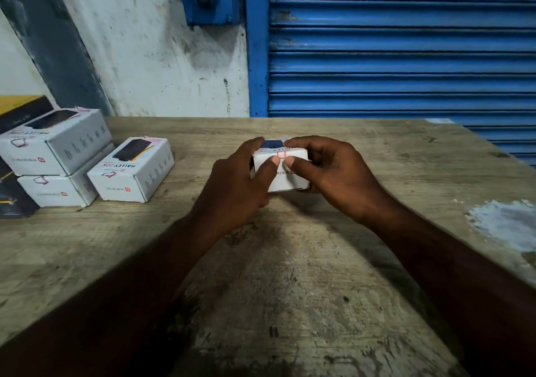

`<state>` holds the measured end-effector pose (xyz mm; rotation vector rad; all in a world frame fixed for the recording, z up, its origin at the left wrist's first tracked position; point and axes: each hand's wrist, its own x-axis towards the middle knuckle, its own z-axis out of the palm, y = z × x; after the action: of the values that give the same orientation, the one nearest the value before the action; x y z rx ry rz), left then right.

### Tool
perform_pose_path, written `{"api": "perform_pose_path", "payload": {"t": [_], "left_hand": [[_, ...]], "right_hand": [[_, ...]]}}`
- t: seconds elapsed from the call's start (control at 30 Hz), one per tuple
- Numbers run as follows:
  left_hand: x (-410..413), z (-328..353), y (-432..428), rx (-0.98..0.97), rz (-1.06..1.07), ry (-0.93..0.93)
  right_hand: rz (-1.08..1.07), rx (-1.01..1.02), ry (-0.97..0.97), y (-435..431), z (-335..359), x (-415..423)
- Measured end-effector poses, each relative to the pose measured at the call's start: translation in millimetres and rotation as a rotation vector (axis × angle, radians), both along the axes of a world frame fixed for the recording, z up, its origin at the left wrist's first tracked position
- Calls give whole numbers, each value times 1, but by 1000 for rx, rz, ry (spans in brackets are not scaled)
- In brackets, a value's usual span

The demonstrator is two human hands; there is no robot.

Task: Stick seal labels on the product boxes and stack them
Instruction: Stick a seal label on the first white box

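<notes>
A small white product box (285,178) stands on the wooden table (290,275) near its middle, held from both sides. My left hand (236,184) grips its left end and my right hand (333,173) grips its right end. Both thumbs press on a small red-edged seal label (281,156) at the box's upper front edge. Most of the box's top is hidden by my fingers. At the left, two white boxes sit one on the other, the upper box (55,140) on the lower box (58,191). A third box (132,169) stands beside them.
A dark and yellow carton (17,110) stands behind the stack at the far left. A blue roller shutter (400,43) and a stained white wall (162,52) rise behind the table. A pale patch (504,223) marks the table's right side.
</notes>
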<state>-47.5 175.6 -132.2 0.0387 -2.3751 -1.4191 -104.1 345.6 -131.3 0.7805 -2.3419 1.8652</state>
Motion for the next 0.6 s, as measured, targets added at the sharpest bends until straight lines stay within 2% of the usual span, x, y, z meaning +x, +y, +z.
{"api": "perform_pose_path", "payload": {"t": [0.17,0.6], "left_hand": [[2,0,1,64,-41,-6],[2,-2,3,123,-35,22]], "right_hand": [[-65,-17,46,0,-5,-3],[-62,-27,50,0,-5,-3]]}}
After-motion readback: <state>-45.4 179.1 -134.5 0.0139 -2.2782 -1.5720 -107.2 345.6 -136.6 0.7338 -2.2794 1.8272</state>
